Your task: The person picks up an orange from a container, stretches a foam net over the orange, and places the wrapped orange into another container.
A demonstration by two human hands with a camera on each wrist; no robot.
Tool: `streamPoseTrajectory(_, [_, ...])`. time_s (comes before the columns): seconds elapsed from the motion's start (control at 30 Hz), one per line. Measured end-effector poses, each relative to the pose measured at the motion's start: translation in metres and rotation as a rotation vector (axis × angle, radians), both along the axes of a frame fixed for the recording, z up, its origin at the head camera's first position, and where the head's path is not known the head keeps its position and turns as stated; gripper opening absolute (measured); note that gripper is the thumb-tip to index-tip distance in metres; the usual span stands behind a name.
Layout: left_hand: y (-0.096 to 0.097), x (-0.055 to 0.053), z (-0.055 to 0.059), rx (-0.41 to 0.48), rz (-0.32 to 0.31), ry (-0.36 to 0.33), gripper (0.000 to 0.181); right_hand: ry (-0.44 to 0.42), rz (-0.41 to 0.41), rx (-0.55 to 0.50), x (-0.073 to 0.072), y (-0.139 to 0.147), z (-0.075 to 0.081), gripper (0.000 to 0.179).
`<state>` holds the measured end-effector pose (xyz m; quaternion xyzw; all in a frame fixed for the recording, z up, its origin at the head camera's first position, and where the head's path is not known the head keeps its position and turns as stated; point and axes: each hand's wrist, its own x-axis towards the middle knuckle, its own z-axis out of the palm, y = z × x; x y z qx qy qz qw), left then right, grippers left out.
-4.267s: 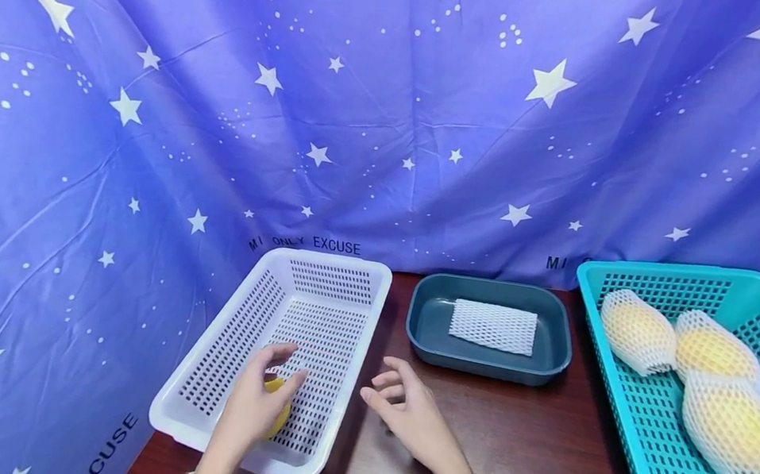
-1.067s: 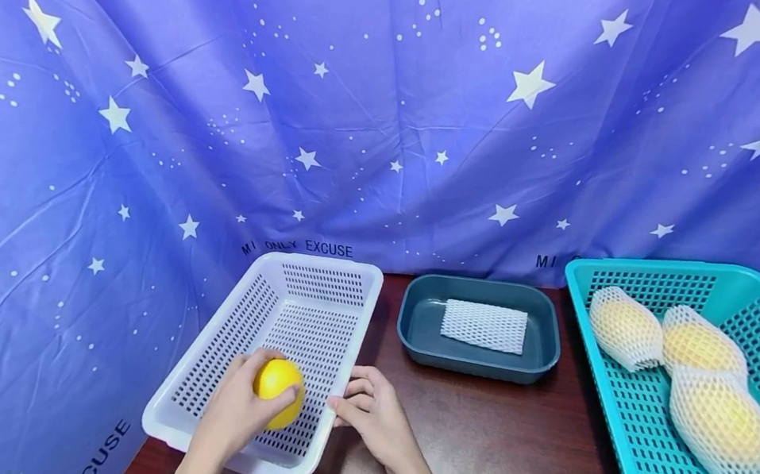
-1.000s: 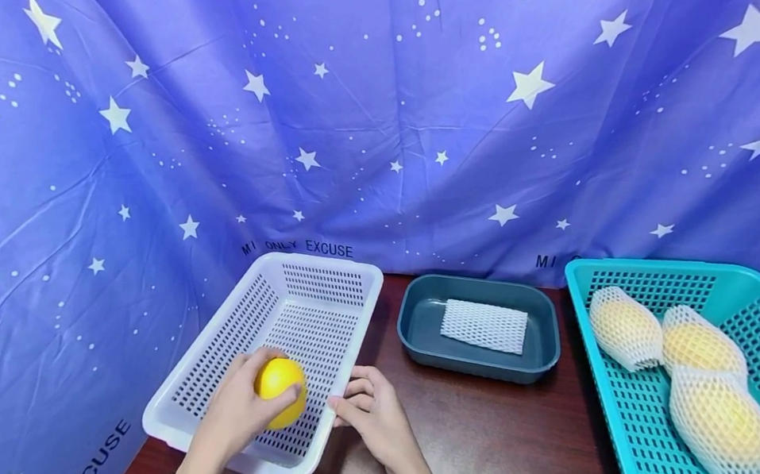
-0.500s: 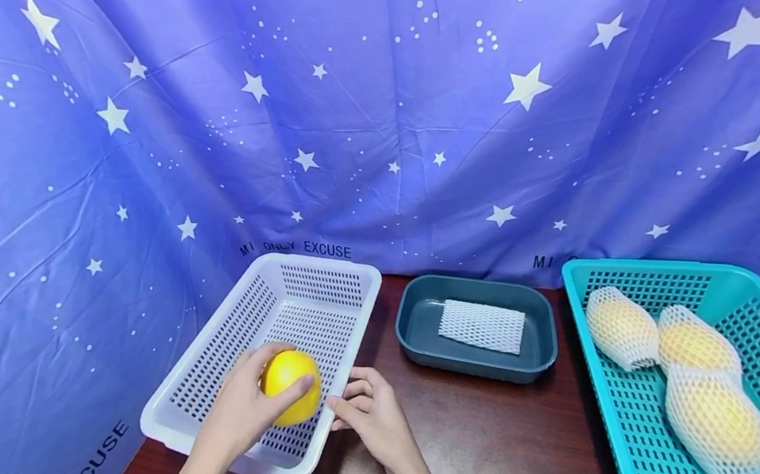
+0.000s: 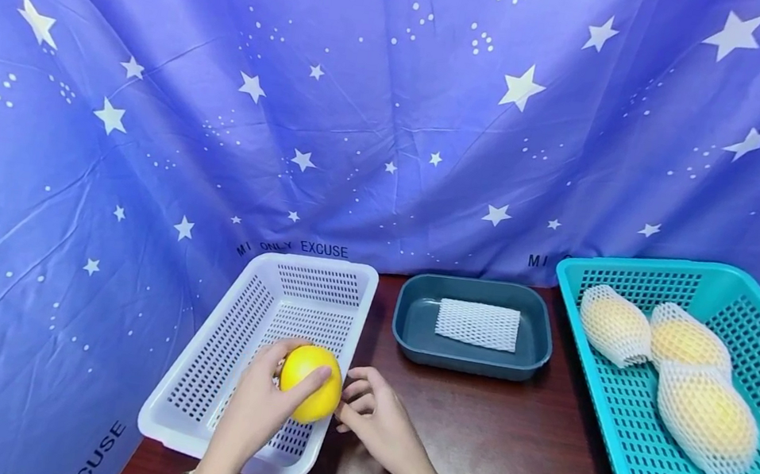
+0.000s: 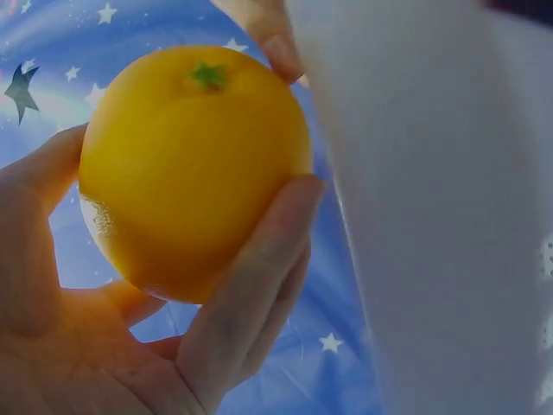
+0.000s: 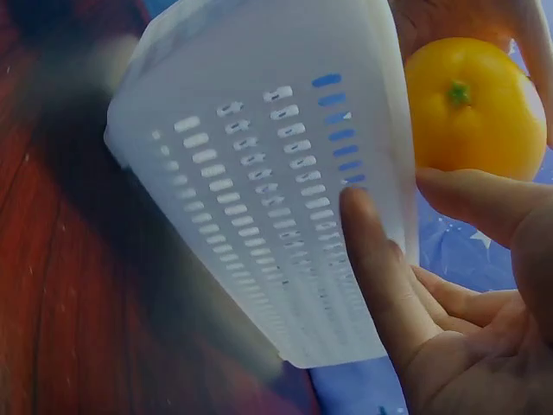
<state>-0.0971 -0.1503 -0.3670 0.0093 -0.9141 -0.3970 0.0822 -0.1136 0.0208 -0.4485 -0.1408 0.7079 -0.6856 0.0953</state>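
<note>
My left hand (image 5: 260,405) holds an orange (image 5: 312,384) over the right side of a white slotted basket (image 5: 184,411), its thumb and fingers curled round the fruit. The orange's green stem mark (image 6: 207,75) shows in the left wrist view. My right hand (image 5: 383,430) is at the basket's right rim. In the right wrist view, one finger of the right hand (image 7: 467,346) lies over the basket's outer wall (image 7: 251,78), another digit reaches the rim close to the orange. A white foam net sleeve (image 5: 476,324) lies in a dark blue-grey tray (image 5: 403,336), right of the basket.
A teal slotted basket (image 5: 611,452) stands at the right, holding several yellow fruits in white foam nets (image 5: 705,420). All stand on a dark red-brown wooden table (image 5: 505,438). A blue star-printed curtain (image 5: 368,107) hangs close behind and at the left.
My left hand, first hovering above the orange, has gripped it, lifted it and carried it rightward. My right hand has come from beside the white basket to its rim.
</note>
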Motion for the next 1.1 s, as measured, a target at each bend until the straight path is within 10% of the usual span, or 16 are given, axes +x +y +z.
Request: streamPoseTrajectory(1.1, [0.045,0.004,-0.011,0.354,-0.097,-0.047,0.042,0.469,-0.089,0.115,0.008,0.029,0.013,0.093])
